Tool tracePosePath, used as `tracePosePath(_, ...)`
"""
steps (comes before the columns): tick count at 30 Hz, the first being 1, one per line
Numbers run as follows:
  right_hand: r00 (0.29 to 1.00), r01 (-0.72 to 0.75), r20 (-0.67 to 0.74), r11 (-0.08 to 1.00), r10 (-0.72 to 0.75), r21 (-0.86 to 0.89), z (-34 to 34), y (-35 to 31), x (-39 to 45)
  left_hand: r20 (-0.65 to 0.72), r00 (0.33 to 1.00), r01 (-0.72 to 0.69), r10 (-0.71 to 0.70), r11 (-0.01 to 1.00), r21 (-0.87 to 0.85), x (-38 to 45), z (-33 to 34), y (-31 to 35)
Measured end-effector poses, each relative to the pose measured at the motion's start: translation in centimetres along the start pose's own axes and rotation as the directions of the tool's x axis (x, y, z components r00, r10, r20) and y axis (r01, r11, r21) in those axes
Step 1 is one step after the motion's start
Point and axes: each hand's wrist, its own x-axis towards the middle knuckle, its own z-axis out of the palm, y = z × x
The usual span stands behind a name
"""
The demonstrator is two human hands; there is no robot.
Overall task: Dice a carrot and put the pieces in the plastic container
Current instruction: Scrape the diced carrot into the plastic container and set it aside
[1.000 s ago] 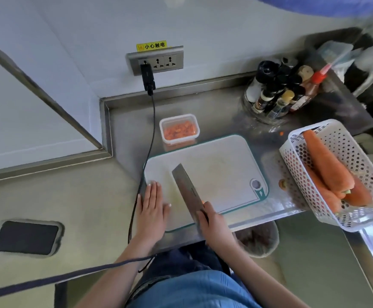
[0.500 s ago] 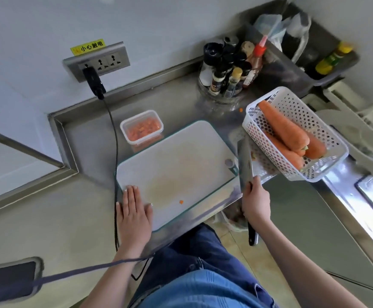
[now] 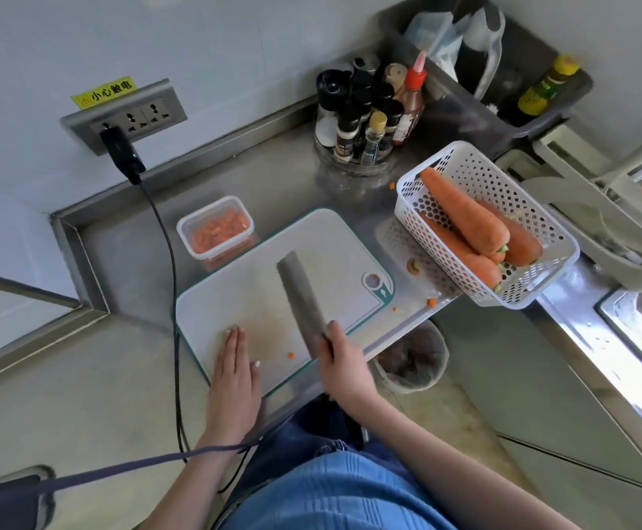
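The cleaver (image 3: 303, 300) was gripped at its handle end by the right hand (image 3: 344, 363), the fingers curled round it and the handle itself hidden under the palm. The blade was held over the board (image 3: 334, 246), pointing away from the person toward the far edge; whether it touched the board could not be told. The left hand (image 3: 235, 371) was laid flat on the near left corner of the board, fingers straight and pressed together, nothing held. A single carrot bit (image 3: 291, 355) was seen on the board between the two hands, apart from both.

Just beyond the board's far left corner, the container (image 3: 215, 228) was set on the steel counter (image 3: 273, 177), lidless and filled with diced carrot. To the right of the board, a white perforated basket (image 3: 464, 162) was placed partly over the counter's edge, with several whole carrots (image 3: 464, 214) stacked in it. A carrot end (image 3: 412, 266) and a few small scraps (image 3: 431, 301) were scattered on the counter between board and basket. Behind these, a cluster of bottles (image 3: 369, 112) was stood on a round clear tray. A socket strip (image 3: 128, 116) was fixed to the wall, and a black plug (image 3: 122, 154) with its cable was run down past the board's left side. A bin (image 3: 413, 357) was seen below the counter's edge.
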Motion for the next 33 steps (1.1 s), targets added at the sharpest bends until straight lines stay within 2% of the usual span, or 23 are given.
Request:
tracePosePath(3,0.997,0.017,0.076,0.999,-0.015,-0.027,1.2,-0.1,0.3,-0.013,0.995,0.100,-0.100,0.995,-0.015,0.5,-0.4,-0.3)
tracePosePath(6,0.994,0.044,0.104,0.998,-0.040,-0.044,2.0,-0.3,0.8,0.019,0.995,0.093,-0.095,0.994,0.058,0.5,-0.2,-0.4)
tracePosePath(12,0.979,0.079,0.198,0.982,-0.043,-0.174,2.7,-0.3,0.9,0.020,0.994,0.106,-0.107,0.992,0.066,0.5,0.0,-0.4)
tracePosePath(14,0.991,0.038,0.133,0.985,-0.016,-0.166,1.4,0.4,1.1,0.026,0.996,0.086,-0.089,0.992,0.092,0.2,-0.1,-0.6)
tracePosePath(17,0.995,-0.083,-0.066,0.992,0.077,-0.092,-2.1,1.9,2.1,0.026,0.996,0.077,-0.081,0.989,0.123,0.1,-0.1,-0.7)
tracePosePath(19,0.966,-0.178,-0.202,0.982,0.163,-0.057,-4.7,3.1,3.1,0.026,0.996,0.078,-0.082,0.987,0.140,0.2,0.0,-0.6)
tracePosePath(22,0.913,-0.263,-0.333,0.964,0.234,-0.045,-8.0,4.6,3.9,0.028,0.996,0.077,-0.083,0.985,0.155,0.3,-0.1,-0.6)
tracePosePath(25,0.902,-0.276,-0.367,0.957,0.227,-0.086,-9.3,5.3,3.5,0.030,0.996,0.080,-0.086,0.983,0.164,0.2,-0.3,-0.6)
tracePosePath(33,0.914,-0.218,-0.349,0.976,0.210,0.016,-7.6,4.2,3.5,0.044,0.997,0.047,-0.057,0.979,0.197,-0.4,-1.0,-1.8)
